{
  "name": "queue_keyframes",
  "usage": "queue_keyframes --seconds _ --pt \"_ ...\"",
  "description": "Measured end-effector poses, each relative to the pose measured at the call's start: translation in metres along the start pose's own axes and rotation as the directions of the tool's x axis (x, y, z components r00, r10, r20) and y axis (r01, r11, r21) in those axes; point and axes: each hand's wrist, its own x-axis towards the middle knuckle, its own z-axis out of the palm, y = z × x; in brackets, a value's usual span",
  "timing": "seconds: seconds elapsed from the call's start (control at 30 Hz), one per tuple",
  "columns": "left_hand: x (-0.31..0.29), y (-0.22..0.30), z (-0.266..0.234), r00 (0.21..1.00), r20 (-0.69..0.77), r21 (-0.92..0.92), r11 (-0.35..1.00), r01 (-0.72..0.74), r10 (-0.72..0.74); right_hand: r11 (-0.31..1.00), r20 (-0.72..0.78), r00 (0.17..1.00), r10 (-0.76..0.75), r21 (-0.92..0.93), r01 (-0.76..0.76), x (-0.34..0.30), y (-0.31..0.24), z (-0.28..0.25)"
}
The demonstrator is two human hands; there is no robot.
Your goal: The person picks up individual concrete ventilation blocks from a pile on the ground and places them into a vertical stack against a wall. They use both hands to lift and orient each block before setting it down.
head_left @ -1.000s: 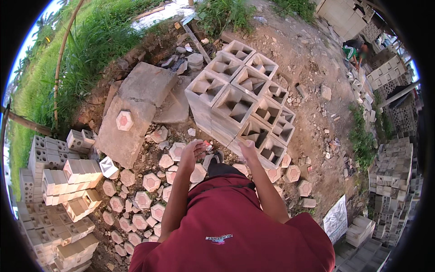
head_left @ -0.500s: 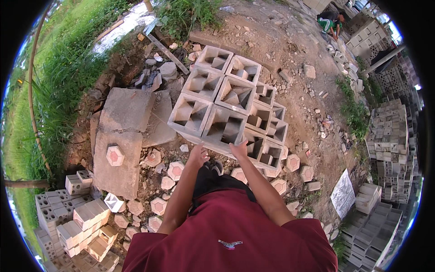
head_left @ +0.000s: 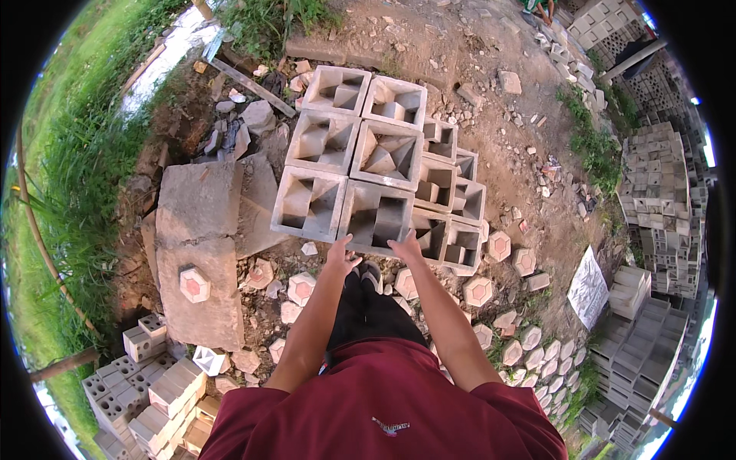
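My left hand is at the near left corner of a grey hollow concrete block, its thumb up against the rim and its fingers curled below. The same block's near right corner is gripped by my right hand, with some fingers hidden behind the edge. This block sits at the near end of a raised group with several similar blocks, including one to its left and one beyond it. Slanted inner walls show through their square openings. Lower hollow blocks stand against the group's right side.
Hexagonal pavers lie around my feet. On the left are a cracked concrete slab and grass. Block stacks rise at lower left and right. Part of another person shows at the far right.
The view has shifted, so the block group appears more upright and slightly left. Both hands remain at the near block's corners. More pavers show at the lower right.
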Motion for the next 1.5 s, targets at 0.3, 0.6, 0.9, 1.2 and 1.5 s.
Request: queue_keyframes --seconds 0.3,0.6,0.9,1.2,1.5 --pt "0.019 -0.003 -0.018 1.0 0.003 -0.012 1.0 0.013 -0.013 0.939 0.055 0.998 -0.033 0.344 0.012 0.012 0.002 0.001" --pt "0.017 0.004 -0.013 0.996 0.087 0.091 0.995 -0.044 0.037 0.883 0.089 0.994 -0.06 0.47 0.011 0.011 0.002 0.004" --pt "-0.031 -0.02 -0.046 0.977 0.176 0.177 0.972 -0.152 0.121 0.782 0.037 0.998 -0.044 0.623 0.011 -0.045 0.025 0.005" --pt "-0.046 0.01 -0.052 0.869 0.49 0.468 0.86 -0.202 -0.063 0.744 0.094 0.988 -0.126 0.667 0.031 -0.148 0.009 -0.069" --pt "-0.11 -0.012 0.007 0.85 0.451 0.474 0.88 0.03 -0.272 0.84 -0.052 0.987 -0.153 0.519 0.158 -0.25 -0.004 -0.146"
